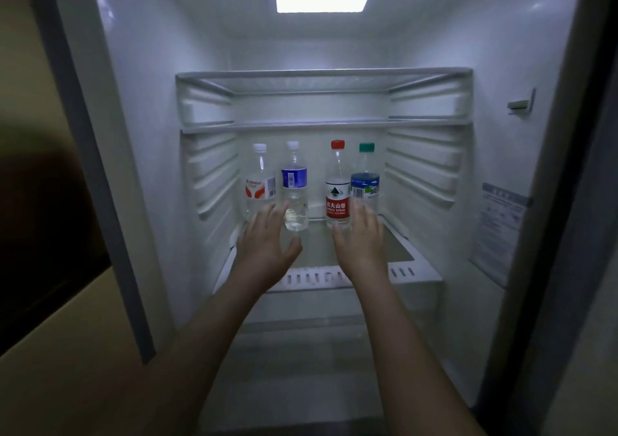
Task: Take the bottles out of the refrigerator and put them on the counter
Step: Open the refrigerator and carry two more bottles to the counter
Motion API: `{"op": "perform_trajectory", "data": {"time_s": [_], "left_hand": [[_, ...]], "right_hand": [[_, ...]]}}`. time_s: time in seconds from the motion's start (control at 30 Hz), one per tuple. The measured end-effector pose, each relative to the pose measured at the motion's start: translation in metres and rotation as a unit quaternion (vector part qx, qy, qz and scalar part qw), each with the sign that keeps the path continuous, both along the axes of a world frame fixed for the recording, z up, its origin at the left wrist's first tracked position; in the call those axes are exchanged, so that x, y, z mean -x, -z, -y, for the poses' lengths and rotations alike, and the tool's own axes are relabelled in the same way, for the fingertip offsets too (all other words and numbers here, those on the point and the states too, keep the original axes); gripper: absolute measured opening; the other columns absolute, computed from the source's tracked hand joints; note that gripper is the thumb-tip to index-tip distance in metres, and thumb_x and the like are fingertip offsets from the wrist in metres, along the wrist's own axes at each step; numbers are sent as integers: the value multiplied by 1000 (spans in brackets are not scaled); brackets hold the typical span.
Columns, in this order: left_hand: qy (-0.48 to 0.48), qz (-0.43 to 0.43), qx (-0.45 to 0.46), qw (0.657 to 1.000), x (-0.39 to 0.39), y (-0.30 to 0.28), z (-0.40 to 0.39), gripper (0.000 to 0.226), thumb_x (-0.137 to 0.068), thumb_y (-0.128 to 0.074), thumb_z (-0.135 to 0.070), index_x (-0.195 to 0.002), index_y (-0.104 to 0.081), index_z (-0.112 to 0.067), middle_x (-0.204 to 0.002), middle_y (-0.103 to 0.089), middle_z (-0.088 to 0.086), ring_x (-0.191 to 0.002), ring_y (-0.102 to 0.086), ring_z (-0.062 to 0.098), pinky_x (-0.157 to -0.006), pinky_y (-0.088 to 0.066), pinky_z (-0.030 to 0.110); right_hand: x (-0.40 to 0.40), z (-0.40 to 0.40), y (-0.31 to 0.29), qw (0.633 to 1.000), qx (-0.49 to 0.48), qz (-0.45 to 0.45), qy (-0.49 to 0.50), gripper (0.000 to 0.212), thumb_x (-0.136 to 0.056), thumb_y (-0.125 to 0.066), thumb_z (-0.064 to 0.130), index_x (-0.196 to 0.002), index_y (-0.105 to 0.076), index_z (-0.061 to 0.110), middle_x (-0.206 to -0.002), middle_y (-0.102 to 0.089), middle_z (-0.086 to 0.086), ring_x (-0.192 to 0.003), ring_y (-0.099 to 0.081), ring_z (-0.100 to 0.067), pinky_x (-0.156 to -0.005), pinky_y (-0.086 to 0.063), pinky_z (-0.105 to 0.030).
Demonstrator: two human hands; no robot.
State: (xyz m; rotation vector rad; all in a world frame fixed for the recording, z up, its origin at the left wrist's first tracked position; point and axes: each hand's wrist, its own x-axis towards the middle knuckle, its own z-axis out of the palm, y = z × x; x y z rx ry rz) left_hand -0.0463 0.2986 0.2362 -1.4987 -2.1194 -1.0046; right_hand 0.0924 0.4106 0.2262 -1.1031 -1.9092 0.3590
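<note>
- Four water bottles stand in a row on the refrigerator shelf (398, 251): white-capped bottle (260, 181), blue-label bottle (294, 184), red-label bottle (337, 188), green-capped bottle (365, 178).
- They look like thin, light, squeezable plastic, possibly slick; best gripped mid-body at the label.
- Left hand (267, 245) and right hand (363, 238) reach in spread open, holding nothing.
- The shelf above (321, 124) sits low over the caps; the near lip is open.

Left hand (267, 235) covers the base of the white-cap bottle (260, 181) w/ red-white label; can't tell if fingers touch it. Right hand (363, 235) hides the bottom of the green-cap bottle (365, 181), contact unclear too. Sticker (501, 231) on the fridge's right wall: print too small to read. Both forearms cut off at bottom edge. Left of the fridge, too dark to make out.
</note>
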Motion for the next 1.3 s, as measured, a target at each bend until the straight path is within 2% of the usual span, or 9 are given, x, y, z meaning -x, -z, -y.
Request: {"op": "perform_trajectory", "data": {"time_s": [0.17, 0.27, 0.37, 0.47, 0.57, 0.73, 0.9, 1.1, 1.3], "left_hand": [[-17, 15, -23, 999, 9, 0, -20, 70, -85, -47, -48, -149, -28, -28, -154, -34, 2, -141, -32, 24, -110, -33, 55], [-19, 29, -44, 998, 14, 2, -36, 73, -84, -51, -44, -150, -26, -24, -154, -34, 6, -142, -30, 27, -112, -32, 53], [-6, 128, -107, 986, 24, -3, -58, 86, -85, -62, -36, -155, -13, -18, -158, -27, 12, -144, -26, 29, -115, -29, 48], [-35, 251, -208, 945, 37, -13, -76, 104, -82, -74, -33, -156, -4, -11, -156, -26, 19, -143, -28, 34, -115, -29, 47], [-71, 350, -253, 899, 48, -19, -89, 117, -76, -81, -34, -156, 1, -11, -157, -22, 23, -144, -27, 35, -115, -27, 43], [-60, 340, -255, 903, 62, -12, -105, 103, -70, -86, -30, -150, -25, -6, -148, -39, 18, -136, -39, 33, -114, -33, 45], [-82, 371, -244, 892, 61, -6, -124, 116, -67, -89, -32, -152, -16, -4, -153, -33, 21, -141, -33, 34, -115, -28, 39], [-102, 454, -233, 854, 89, 5, -141, 119, -65, -89, -34, -154, -12, -14, -150, -39, 17, -134, -44, 33, -109, -37, 41], [-146, 419, -192, 875, 100, 15, -139, 100, -68, -87, -30, -149, -28, -18, -146, -46, 14, -130, -48, 37, -105, -40, 48]], "right_hand": [[1, -9, -1, 999, -29, -27, 17, 67, -98, -45, 47, -155, -16, 28, -162, -20, -3, -149, -16, -24, -117, -22, -46], [5, -19, -1, 998, -27, -50, 26, 72, -96, -50, 45, -155, -11, 31, -163, -17, -5, -149, -17, -29, -115, -25, -49], [6, -31, 0, 996, -14, -80, 39, 79, -95, -55, 45, -156, -7, 30, -162, -19, -6, -148, -20, -30, -115, -25, -48], [7, -39, 2, 994, -2, -101, 38, 85, -93, -58, 46, -156, -2, 32, -163, -17, -5, -148, -20, -29, -115, -25, -48], [9, -47, 2, 986, 44, -161, 26, 93, -90, -64, 42, -156, 0, 32, -163, -17, -5, -148, -22, -27, -114, -27, -47], [13, -61, 1, 952, 144, -271, 14, 107, -83, -74, 35, -156, 4, 31, -161, -24, -7, -142, -35, -29, -110, -36, -46], [21, -73, 4, 930, 189, -314, 14, 113, -80, -79, 26, -156, 4, 28, -160, -25, -9, -142, -37, -29, -112, -38, -53], [25, -87, 11, 925, 215, -312, -15, 111, -83, -76, 23, -156, 7, 29, -162, -23, -7, -144, -34, -29, -114, -34, -54], [30, -95, 14, 936, 229, -269, -10, 108, -83, -76, 20, -157, 2, 27, -162, -20, -7, -146, -28, -30, -112, -32, -51]]}}
